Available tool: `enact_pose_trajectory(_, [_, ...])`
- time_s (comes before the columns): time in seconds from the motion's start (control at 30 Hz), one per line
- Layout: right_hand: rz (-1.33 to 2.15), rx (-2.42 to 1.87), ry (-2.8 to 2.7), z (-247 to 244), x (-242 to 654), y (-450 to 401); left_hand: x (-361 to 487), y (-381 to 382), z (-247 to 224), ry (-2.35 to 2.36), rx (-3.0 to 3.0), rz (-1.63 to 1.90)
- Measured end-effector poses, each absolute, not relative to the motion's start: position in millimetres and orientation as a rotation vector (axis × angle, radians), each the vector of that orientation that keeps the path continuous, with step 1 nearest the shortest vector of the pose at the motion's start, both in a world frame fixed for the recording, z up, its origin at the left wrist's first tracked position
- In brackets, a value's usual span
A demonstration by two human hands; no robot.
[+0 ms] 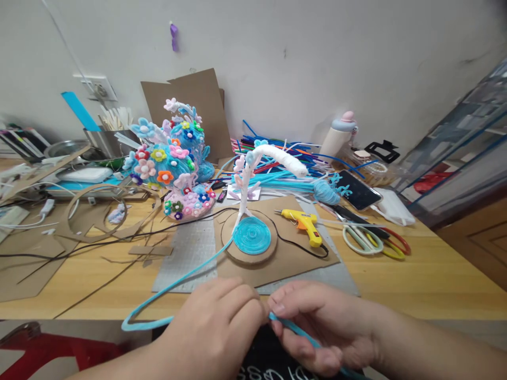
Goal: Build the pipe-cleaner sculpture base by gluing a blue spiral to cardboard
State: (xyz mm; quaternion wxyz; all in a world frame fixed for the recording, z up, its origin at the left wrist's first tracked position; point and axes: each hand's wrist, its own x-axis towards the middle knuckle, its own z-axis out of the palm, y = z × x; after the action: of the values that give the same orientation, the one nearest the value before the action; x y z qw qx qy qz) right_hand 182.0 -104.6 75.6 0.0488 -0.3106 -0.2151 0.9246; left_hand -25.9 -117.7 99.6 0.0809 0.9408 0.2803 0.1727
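A blue pipe cleaner (186, 277) runs from a coiled blue disc (252, 236) down to my hands at the table's front edge. My left hand (225, 322) is closed over the strand, its fingertips hidden behind the knuckles. Close beside it, my right hand (312, 322) pinches the same strand between thumb and fingers, and more of it trails across the palm. The disc lies on a round cardboard base (247, 262). From that base rises a white wrapped stem (245, 184) that bends over to the right, with small pink and blue flowers on it.
A yellow glue gun (301, 224) lies right of the base, its black cord (150, 235) crossing the table. Scissors (362, 238) and a phone (358, 191) lie farther right. Flower-covered craft pieces (166, 169) stand left; pipe cleaners (277, 179) are heaped behind.
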Motion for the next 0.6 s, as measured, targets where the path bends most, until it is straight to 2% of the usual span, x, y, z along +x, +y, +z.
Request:
enact_pose_trajectory(0.13, [2.629,-0.937,-0.774,77.9,175.4,-111.3,-25.0,-119.4,98.8,0.778,2.838,0.521])
enact_pose_trajectory(0.23, [2.269,-1.090,-1.225,80.2,173.0,-118.1,-21.4,-120.5,97.4,0.876,2.567,0.525])
enact_pose_trajectory(0.3, [1.748,-1.103,-1.793,80.8,175.5,-121.1,-17.3,-119.6,95.5,0.986,2.186,0.441])
enact_pose_trajectory(0.37, [1.080,-0.915,-2.309,81.0,180.4,-122.5,-12.5,-117.1,92.1,1.069,1.712,0.321])
enact_pose_trajectory(0.43, [0.643,-0.718,-2.543,81.7,185.0,-122.4,-8.7,-114.6,88.4,1.085,1.345,0.241])
enact_pose_trajectory(0.47, [0.622,-0.740,-2.557,82.5,186.5,-121.9,-7.5,-113.9,87.0,1.086,1.271,0.232])
enact_pose_trajectory(0.5, [0.753,-0.858,-2.512,83.5,187.2,-121.0,-7.0,-113.7,86.1,1.094,1.277,0.241])
enact_pose_trajectory(0.6, [1.812,-1.268,-1.944,87.0,186.2,-116.9,-8.6,-115.7,87.2,1.100,1.572,0.316])
